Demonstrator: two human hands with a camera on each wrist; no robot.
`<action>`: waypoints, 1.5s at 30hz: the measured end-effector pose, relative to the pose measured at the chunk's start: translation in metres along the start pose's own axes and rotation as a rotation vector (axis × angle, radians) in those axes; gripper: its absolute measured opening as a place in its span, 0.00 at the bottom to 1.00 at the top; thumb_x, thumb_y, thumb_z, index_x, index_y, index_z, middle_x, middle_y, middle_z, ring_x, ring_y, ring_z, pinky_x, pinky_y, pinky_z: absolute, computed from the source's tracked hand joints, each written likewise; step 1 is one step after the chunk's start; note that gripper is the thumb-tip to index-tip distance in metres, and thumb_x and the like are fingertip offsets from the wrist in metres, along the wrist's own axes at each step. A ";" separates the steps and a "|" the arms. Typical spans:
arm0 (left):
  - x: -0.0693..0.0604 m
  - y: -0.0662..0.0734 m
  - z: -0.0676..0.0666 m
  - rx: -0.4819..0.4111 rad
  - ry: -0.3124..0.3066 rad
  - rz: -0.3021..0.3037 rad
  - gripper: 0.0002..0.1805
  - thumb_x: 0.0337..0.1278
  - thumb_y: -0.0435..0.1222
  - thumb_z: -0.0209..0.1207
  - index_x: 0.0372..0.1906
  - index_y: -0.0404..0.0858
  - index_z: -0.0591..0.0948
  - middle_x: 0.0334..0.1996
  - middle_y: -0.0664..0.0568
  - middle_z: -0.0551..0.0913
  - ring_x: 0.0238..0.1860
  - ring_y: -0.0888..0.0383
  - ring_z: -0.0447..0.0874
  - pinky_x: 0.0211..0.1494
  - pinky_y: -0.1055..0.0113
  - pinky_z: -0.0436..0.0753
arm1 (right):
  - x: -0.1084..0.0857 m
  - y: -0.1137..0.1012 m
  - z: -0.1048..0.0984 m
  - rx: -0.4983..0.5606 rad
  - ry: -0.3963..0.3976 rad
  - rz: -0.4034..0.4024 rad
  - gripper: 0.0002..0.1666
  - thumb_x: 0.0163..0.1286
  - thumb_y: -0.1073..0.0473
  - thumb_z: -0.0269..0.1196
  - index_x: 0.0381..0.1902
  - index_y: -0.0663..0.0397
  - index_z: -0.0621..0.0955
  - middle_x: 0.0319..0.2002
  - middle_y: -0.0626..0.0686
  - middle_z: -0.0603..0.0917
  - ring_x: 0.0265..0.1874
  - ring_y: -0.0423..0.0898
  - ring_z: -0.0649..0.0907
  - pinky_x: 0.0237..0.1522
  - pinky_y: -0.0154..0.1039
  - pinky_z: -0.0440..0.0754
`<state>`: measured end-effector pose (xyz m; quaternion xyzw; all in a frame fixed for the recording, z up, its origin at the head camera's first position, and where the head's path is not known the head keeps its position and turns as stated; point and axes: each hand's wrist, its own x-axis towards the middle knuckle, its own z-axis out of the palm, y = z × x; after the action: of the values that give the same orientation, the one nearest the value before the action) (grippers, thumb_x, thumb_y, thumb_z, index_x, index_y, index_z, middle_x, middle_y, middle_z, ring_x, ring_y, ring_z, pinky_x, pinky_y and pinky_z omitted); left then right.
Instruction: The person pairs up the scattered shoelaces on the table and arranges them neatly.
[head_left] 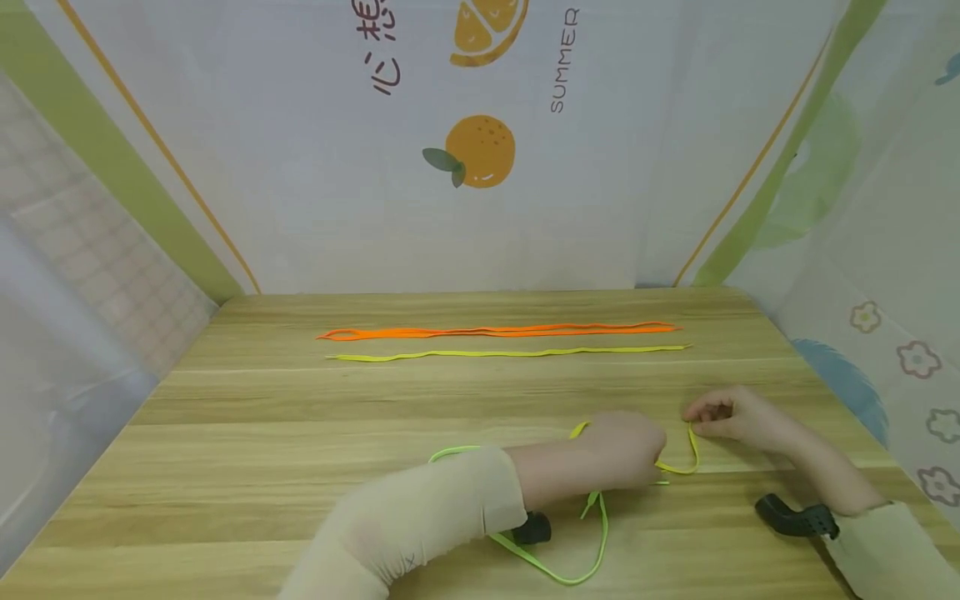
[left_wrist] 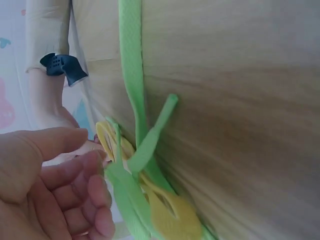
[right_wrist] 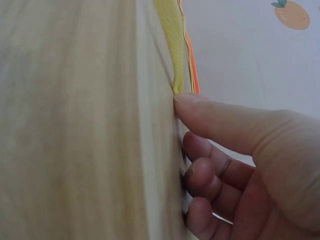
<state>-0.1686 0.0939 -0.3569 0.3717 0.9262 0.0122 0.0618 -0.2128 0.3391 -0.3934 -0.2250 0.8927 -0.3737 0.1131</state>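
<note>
On the bench (head_left: 262, 467), the right hand (head_left: 741, 418) at three o'clock pinches a yellow lace (head_left: 696, 454), which sags from its thumb towards the left hand (head_left: 624, 446), nearer the middle. The left fingers are curled beside the laces; whether they grip any, I cannot tell. A green lace (head_left: 604, 533) loops at the left hand's seven o'clock. At twelve o'clock lie an orange lace (head_left: 517, 332) and a straight yellow strand (head_left: 510, 353) just before it.

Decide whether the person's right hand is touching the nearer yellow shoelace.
Touching. The right wrist view shows it: the right hand has its thumb tip directly against one end of the nearer yellow shoelace, with no gap between them.
</note>
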 end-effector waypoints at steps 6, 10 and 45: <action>0.007 0.008 0.002 0.090 0.023 -0.032 0.11 0.52 0.51 0.65 0.25 0.54 0.76 0.22 0.64 0.73 0.24 0.66 0.70 0.22 0.67 0.72 | 0.001 0.001 0.001 0.011 0.009 -0.008 0.11 0.62 0.65 0.67 0.41 0.65 0.84 0.28 0.47 0.79 0.27 0.36 0.76 0.28 0.33 0.75; 0.012 0.012 0.004 0.135 0.032 -0.044 0.10 0.51 0.48 0.66 0.24 0.55 0.77 0.22 0.64 0.74 0.24 0.66 0.71 0.22 0.66 0.74 | 0.001 0.001 0.001 -0.004 0.013 -0.019 0.10 0.61 0.65 0.67 0.41 0.64 0.84 0.29 0.47 0.79 0.27 0.36 0.75 0.28 0.33 0.75; 0.020 0.008 0.013 0.098 -0.110 0.090 0.12 0.53 0.50 0.65 0.28 0.53 0.74 0.24 0.65 0.71 0.22 0.67 0.67 0.23 0.72 0.69 | -0.001 0.002 0.002 -0.025 -0.026 -0.097 0.02 0.65 0.65 0.64 0.35 0.55 0.81 0.28 0.46 0.78 0.26 0.37 0.75 0.27 0.34 0.74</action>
<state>-0.1760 0.1136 -0.3711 0.4156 0.9033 -0.0507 0.0937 -0.2117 0.3398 -0.3962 -0.2741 0.8839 -0.3645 0.1035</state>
